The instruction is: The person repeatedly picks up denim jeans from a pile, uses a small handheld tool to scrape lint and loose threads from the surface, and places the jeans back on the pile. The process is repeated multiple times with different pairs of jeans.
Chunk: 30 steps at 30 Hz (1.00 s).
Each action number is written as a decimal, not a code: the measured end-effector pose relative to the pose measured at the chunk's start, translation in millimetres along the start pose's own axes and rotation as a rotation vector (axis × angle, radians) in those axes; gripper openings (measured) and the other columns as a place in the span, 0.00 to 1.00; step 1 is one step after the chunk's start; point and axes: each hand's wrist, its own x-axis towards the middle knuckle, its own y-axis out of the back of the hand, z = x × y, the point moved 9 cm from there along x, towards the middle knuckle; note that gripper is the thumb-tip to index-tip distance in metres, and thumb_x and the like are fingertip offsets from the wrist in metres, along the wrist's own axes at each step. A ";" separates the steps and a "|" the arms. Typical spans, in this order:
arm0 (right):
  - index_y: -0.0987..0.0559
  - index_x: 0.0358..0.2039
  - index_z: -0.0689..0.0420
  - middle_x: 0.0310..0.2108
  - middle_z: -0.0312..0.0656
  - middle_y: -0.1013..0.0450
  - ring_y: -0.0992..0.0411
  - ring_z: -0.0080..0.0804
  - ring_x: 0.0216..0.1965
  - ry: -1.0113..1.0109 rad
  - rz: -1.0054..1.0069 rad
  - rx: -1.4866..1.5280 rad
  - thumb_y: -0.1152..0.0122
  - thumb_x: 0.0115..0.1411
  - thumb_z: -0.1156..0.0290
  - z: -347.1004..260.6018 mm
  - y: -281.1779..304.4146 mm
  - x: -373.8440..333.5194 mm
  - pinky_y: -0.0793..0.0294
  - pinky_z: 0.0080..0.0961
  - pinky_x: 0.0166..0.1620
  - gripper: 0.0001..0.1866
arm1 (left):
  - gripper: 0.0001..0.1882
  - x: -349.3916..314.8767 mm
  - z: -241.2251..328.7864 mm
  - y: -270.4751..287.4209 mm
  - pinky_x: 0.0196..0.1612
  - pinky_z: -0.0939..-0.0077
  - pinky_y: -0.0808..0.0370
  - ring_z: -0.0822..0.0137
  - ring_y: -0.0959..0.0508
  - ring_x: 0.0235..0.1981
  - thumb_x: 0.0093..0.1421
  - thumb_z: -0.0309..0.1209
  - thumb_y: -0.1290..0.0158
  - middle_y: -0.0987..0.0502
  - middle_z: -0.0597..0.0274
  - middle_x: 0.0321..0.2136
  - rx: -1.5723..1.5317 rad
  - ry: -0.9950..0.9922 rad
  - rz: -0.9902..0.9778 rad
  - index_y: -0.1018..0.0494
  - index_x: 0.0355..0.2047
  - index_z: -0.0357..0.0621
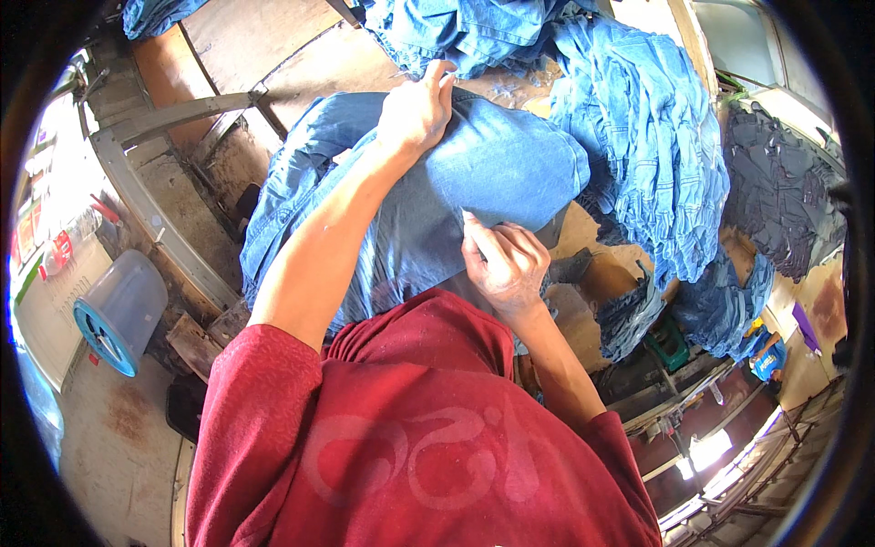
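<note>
A blue denim garment [510,155] is draped over my lap, its upper part smooth and its left side bunched. My left hand [419,111] is closed on the garment near its far edge, with the thumb side up. Nearer to me, my right hand [507,266] rests over the front of the same cloth, fingers curled and pressed together in a pinch. What the right fingertips hold, if anything, is too small to make out. Shadow covers the cloth under that hand.
Piled blue denim pieces [638,137] hang ahead on the right, with more denim [465,32] at the far side. Dark cloth pieces [784,187] lie at far right. A metal frame [164,232] and a clear tub with a blue rim [123,305] stand on the left.
</note>
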 end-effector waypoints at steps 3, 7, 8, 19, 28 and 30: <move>0.11 0.41 0.55 0.20 0.34 0.24 0.24 0.35 0.22 0.007 -0.052 -0.002 0.26 0.51 0.79 0.3 -1.1 -2.5 0.21 0.32 0.32 0.15 | 0.13 -0.5 2.1 1.2 0.29 0.47 0.20 0.39 0.17 0.24 0.76 0.42 0.51 0.21 0.43 0.19 0.026 -0.052 0.043 0.31 0.56 0.56; 0.11 0.40 0.55 0.22 0.36 0.22 0.21 0.36 0.25 0.013 -0.044 0.017 0.26 0.51 0.79 -0.2 8.3 -9.9 0.20 0.32 0.34 0.14 | 0.13 -1.8 0.3 -0.8 0.30 0.46 0.20 0.39 0.17 0.24 0.76 0.42 0.51 0.21 0.44 0.19 0.027 -0.060 0.067 0.31 0.56 0.57; 0.11 0.40 0.55 0.22 0.37 0.22 0.21 0.36 0.25 -0.002 -0.021 0.035 0.26 0.51 0.79 1.6 10.1 -9.9 0.19 0.32 0.35 0.14 | 0.13 -1.8 0.1 -0.4 0.30 0.46 0.20 0.39 0.17 0.24 0.76 0.42 0.51 0.21 0.44 0.19 0.027 -0.060 0.072 0.31 0.56 0.57; 0.11 0.39 0.55 0.23 0.36 0.20 0.19 0.36 0.27 -0.017 -0.048 -0.036 0.26 0.51 0.78 0.1 4.5 -7.7 0.18 0.33 0.37 0.14 | 0.12 -0.7 -0.9 -1.1 0.37 0.47 0.20 0.39 0.16 0.30 0.75 0.36 0.49 0.18 0.42 0.27 0.024 0.034 -0.026 0.27 0.56 0.55; 0.11 0.40 0.55 0.24 0.38 0.20 0.20 0.36 0.26 -0.028 -0.009 0.006 0.26 0.52 0.78 5.9 4.9 -4.0 0.16 0.35 0.40 0.13 | 0.11 0.5 0.3 -0.6 0.37 0.48 0.20 0.39 0.16 0.31 0.76 0.37 0.49 0.17 0.42 0.28 0.036 0.018 -0.004 0.27 0.55 0.55; 0.11 0.40 0.55 0.23 0.37 0.21 0.20 0.35 0.26 -0.004 -0.027 0.007 0.26 0.51 0.78 5.1 2.8 -3.1 0.16 0.34 0.40 0.14 | 0.11 0.2 1.2 0.3 0.37 0.47 0.20 0.39 0.16 0.30 0.76 0.37 0.50 0.17 0.42 0.28 0.038 0.003 0.015 0.27 0.55 0.55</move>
